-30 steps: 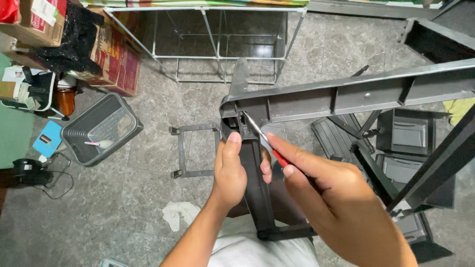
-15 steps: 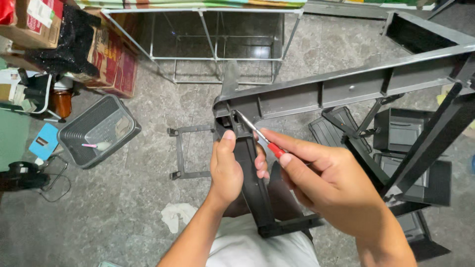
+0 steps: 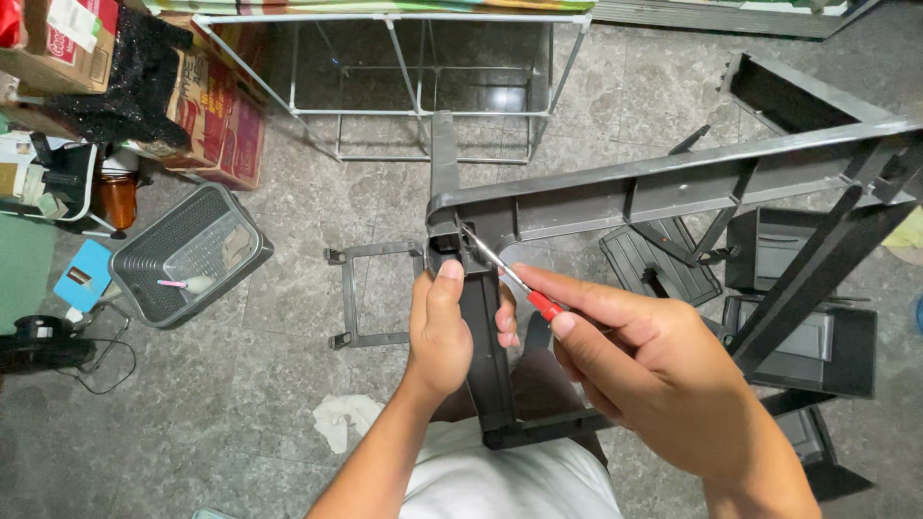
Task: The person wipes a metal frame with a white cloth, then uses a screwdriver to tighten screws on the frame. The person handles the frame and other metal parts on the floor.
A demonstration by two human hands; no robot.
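A grey stone-tiled floor point(image 3: 288, 317) fills the view, crowded with parts. Along the top stands a white wire rack frame point(image 3: 413, 86), open and upright. Across the middle runs the biggest piece in hand, a dark grey plastic shelf frame point(image 3: 673, 187), its long rail slanting up towards the right and its corner sitting just above the 2 hands. A dark post point(image 3: 486, 356) drops from that corner down towards the person's lap, ending in a short crossbar.

On the right, under the rail, lie several black plastic trays point(image 3: 808, 336), stacked and overlapping. At the upper left are printed cardboard boxes point(image 3: 207, 120) with a black cloth draped over them. Below them sits a grey slatted basket point(image 3: 187, 255) holding a small pink item. A small dark rectangular bracket frame point(image 3: 365, 293) lies flat on the tiles just left of the post, and a crumpled white rag point(image 3: 336, 418) lies near the person's left forearm.

The left hand point(image 3: 442, 332) is wrapped around the upper part of the post, thumb pointing up along it, fingers closed firmly behind. The right hand point(image 3: 654, 375) pinches a slim screwdriver point(image 3: 510, 274) with a red handle between thumb and fingertips; its metal shaft angles up and left, with the tip at the frame's corner joint.
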